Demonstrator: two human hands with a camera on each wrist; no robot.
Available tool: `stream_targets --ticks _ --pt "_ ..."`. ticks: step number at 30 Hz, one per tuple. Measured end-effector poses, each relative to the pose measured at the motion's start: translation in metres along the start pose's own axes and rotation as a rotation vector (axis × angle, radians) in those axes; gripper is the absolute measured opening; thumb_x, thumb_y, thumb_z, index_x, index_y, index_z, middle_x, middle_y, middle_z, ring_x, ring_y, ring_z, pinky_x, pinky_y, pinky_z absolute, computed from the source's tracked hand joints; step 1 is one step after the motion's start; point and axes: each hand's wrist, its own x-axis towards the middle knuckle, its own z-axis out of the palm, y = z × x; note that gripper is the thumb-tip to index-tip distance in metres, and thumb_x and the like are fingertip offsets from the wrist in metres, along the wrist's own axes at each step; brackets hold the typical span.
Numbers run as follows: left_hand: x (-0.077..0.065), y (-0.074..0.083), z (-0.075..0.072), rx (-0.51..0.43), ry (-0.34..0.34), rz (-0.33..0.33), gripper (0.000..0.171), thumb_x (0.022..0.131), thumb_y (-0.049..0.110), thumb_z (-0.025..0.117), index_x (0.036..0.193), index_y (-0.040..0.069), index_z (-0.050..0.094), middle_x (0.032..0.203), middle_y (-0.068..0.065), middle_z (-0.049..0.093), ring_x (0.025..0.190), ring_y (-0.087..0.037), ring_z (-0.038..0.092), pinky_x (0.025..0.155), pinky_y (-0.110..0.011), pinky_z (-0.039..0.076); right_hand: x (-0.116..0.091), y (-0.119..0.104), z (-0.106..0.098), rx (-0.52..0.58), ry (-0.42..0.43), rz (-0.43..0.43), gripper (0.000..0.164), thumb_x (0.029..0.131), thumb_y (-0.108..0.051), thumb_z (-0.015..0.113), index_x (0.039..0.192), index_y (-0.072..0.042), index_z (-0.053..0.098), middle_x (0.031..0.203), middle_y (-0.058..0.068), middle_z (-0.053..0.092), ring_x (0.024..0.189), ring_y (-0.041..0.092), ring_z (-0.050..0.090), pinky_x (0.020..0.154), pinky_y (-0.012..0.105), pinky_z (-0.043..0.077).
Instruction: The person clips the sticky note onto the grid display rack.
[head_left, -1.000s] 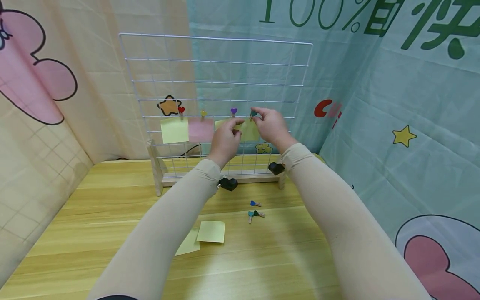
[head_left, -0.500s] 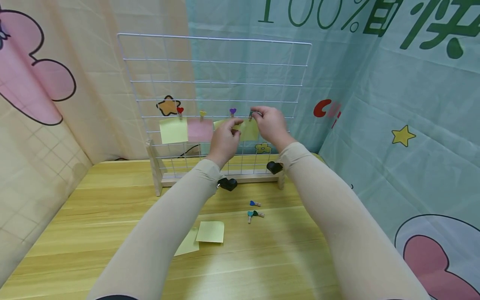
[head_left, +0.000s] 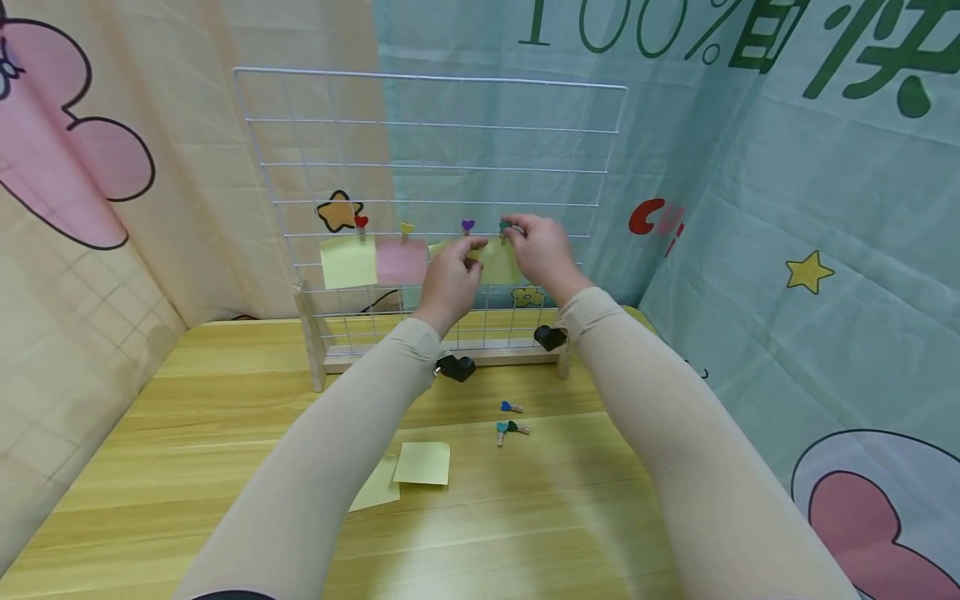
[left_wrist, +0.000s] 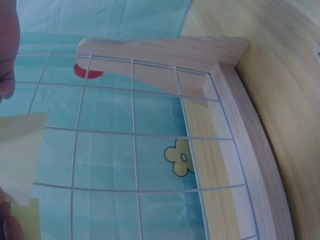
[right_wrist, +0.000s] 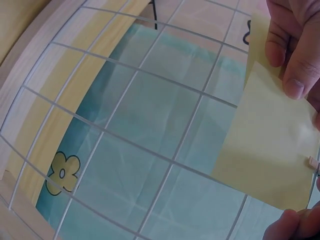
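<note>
My left hand pinches the left edge of a yellow-green sticky note hanging at the wire grid. At that note's top edge, my right hand pinches a small clothespin with a teal heart. In the right wrist view, the note lies flat in front of the wires, left thumb over one corner, and the clothespin's wooden tip overlaps its edge. A second yellow-green note, partly hidden behind my left hand, hangs under a purple-heart clothespin.
A yellow-green note under a red-heart clothespin and a pink note under a yellow-heart clothespin hang further left. On the table lie loose notes, a blue-heart clothespin and two greenish ones.
Both hands stay almost in place at the note and the clothespin. Only the right fingers shift slightly around the clothespin's heart.
</note>
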Motion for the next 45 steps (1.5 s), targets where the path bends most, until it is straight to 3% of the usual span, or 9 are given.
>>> stream_targets --ticks 13,16,18,20,23,30,36,43,45 --pt "-0.006 -0.004 -0.004 -0.006 -0.007 0.017 0.039 0.105 0.007 0.061 0.143 0.014 0.063 0.142 -0.006 0.065 0.114 -0.023 0.07 0.092 -0.036 0.061 -0.006 0.005 0.004 0.065 0.003 -0.026 0.04 0.113 -0.026 0.049 0.153 -0.025 0.057 0.143 0.006 0.067 0.045 0.011 0.035 0.048 0.026 0.038" --pt "-0.009 -0.006 -0.006 -0.012 0.002 0.019 0.037 0.105 0.008 0.061 0.142 0.014 0.064 0.142 -0.005 0.065 0.114 -0.023 0.071 0.092 -0.036 0.061 -0.008 0.007 0.005 0.089 0.005 -0.03 0.042 0.113 -0.026 0.05 0.154 -0.025 0.055 0.105 0.011 0.075 0.046 0.011 0.037 0.048 0.026 0.039" --pt "-0.011 -0.008 -0.008 -0.011 0.009 0.023 0.036 0.105 0.009 0.061 0.141 0.013 0.064 0.142 -0.006 0.066 0.113 -0.023 0.072 0.092 -0.037 0.061 -0.011 0.008 0.006 0.104 0.016 -0.044 0.043 0.113 -0.026 0.05 0.156 -0.023 0.054 0.075 0.007 0.061 0.046 0.012 0.038 0.048 0.027 0.039" --pt "-0.014 -0.009 -0.011 -0.013 0.012 0.026 0.035 0.106 0.01 0.061 0.14 0.013 0.065 0.141 -0.006 0.066 0.113 -0.024 0.072 0.091 -0.037 0.061 -0.015 0.009 0.006 0.114 0.026 -0.066 0.044 0.113 -0.025 0.051 0.157 -0.022 0.052 0.061 0.003 0.044 0.046 0.013 0.039 0.048 0.029 0.04" --pt "-0.02 -0.01 -0.017 -0.03 0.01 0.039 0.034 0.105 0.011 0.062 0.139 0.011 0.065 0.14 -0.007 0.066 0.112 -0.025 0.073 0.09 -0.039 0.062 -0.023 0.012 0.005 0.122 0.05 -0.115 0.044 0.112 -0.022 0.052 0.156 -0.018 0.053 0.057 -0.002 0.041 0.046 0.014 0.039 0.047 0.03 0.039" --pt "-0.037 -0.016 -0.038 0.002 -0.05 0.08 0.036 0.106 0.017 0.063 0.141 0.01 0.063 0.139 -0.008 0.066 0.111 -0.026 0.071 0.089 -0.043 0.061 -0.049 0.023 0.003 0.121 0.056 -0.226 0.042 0.111 -0.02 0.053 0.152 -0.011 0.056 0.057 0.001 0.044 0.046 0.018 0.037 0.047 0.032 0.034" --pt "-0.05 -0.021 -0.062 0.108 -0.132 0.121 0.042 0.107 0.026 0.063 0.146 0.011 0.059 0.142 -0.009 0.065 0.123 -0.027 0.067 0.104 -0.046 0.055 -0.065 0.035 -0.002 0.084 0.041 -0.313 0.041 0.111 -0.019 0.053 0.15 -0.007 0.058 0.067 0.005 0.052 0.052 0.02 0.042 0.056 0.036 0.039" --pt "-0.071 -0.026 -0.09 0.226 -0.222 0.139 0.05 0.108 0.031 0.06 0.153 0.01 0.052 0.154 -0.01 0.058 0.14 -0.032 0.056 0.115 -0.053 0.047 -0.08 0.048 -0.002 -0.031 0.012 -0.355 0.04 0.11 -0.018 0.054 0.146 -0.003 0.061 0.104 0.01 0.071 0.066 0.024 0.05 0.066 0.039 0.045" --pt "-0.077 -0.027 -0.097 0.25 -0.236 0.14 0.051 0.108 0.03 0.061 0.154 0.01 0.05 0.155 -0.011 0.056 0.141 -0.034 0.056 0.114 -0.055 0.047 -0.084 0.052 -0.001 -0.053 -0.006 -0.357 0.04 0.11 -0.02 0.055 0.147 -0.003 0.06 0.119 0.014 0.073 0.079 0.03 0.062 0.075 0.044 0.053"
